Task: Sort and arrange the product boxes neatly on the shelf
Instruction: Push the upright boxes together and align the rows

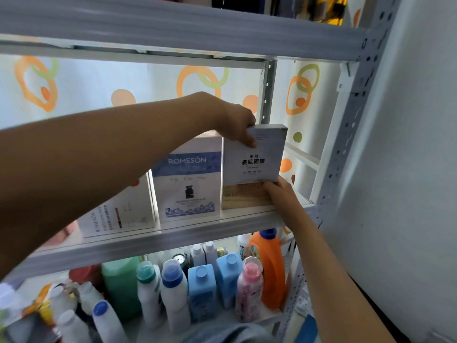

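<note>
Left hand: our left hand (238,127) reaches in from the left and pinches the top left corner of the white mask box (254,154), thumb on its front face, the other fingers behind
Right hand: our right hand (278,190) comes up from below right — its fingers are curled at the bottom right corner of the same box, where it meets the tan box (244,196) beneath
White mask box: upright, slightly tilted, its base sitting on top of the tan box at the right end of the shelf (173,235)
Tan box: lying flat on the shelf board, just beside the blue ROMESÔN box (188,184)
Blue ROMESÔN box: standing upright, touching the white mask box's left edge
White ROMESÔN box (118,214): further left, partly hidden by our left forearm
Below: a crowd of bottles — among them an orange bottle (270,266) and a pink bottle (249,290)
</note>
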`<action>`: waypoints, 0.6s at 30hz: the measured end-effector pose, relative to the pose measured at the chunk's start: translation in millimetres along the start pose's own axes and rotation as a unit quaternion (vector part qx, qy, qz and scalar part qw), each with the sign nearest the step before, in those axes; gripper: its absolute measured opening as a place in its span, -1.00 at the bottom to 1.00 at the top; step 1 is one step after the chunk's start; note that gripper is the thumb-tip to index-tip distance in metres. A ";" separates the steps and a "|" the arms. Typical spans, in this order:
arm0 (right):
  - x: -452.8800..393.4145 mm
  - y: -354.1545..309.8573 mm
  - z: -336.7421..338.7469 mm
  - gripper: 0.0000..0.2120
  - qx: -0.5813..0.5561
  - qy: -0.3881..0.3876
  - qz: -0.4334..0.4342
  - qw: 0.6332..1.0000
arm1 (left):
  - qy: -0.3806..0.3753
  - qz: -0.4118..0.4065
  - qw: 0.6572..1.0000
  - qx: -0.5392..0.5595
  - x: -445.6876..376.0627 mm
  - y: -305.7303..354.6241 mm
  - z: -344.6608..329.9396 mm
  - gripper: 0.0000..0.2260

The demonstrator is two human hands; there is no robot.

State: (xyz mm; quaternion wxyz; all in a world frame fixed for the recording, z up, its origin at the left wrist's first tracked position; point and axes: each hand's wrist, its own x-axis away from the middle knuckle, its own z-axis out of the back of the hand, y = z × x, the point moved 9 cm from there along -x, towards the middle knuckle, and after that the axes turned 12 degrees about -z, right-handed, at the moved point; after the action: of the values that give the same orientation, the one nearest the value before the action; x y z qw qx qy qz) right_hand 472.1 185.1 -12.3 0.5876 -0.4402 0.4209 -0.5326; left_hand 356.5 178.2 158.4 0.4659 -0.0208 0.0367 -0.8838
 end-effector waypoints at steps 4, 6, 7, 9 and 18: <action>0.6 1.2 2.9 -0.59 -0.020 0.029 -0.001 0.999 | -0.004 -0.006 1.000 -0.006 -2.8 3.6 -1.1 -0.67; -0.2 1.6 3.2 -0.63 -0.020 0.033 -0.002 0.999 | 0.001 -0.004 1.000 -0.026 -3.9 6.0 -0.1 -0.68; -0.7 1.8 3.9 -0.65 -0.019 0.036 -0.001 0.999 | 0.004 -0.004 0.999 -0.036 -4.5 7.9 0.5 -0.68; -0.4 0.7 6.3 -0.68 -0.020 0.043 0.001 0.999 | 0.010 -0.006 0.999 -0.051 -5.7 12.1 1.6 -0.69; 0.9 -1.8 7.7 -0.64 -0.015 0.043 0.011 0.999 | 0.020 -0.012 0.998 -0.066 -4.6 16.9 2.6 -0.68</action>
State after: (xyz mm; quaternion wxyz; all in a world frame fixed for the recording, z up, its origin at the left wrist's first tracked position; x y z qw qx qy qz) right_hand 479.1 184.7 -8.6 0.5680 -0.4210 0.4588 -0.5383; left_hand 373.2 172.4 159.6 0.4524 -0.0341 0.1044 -0.8850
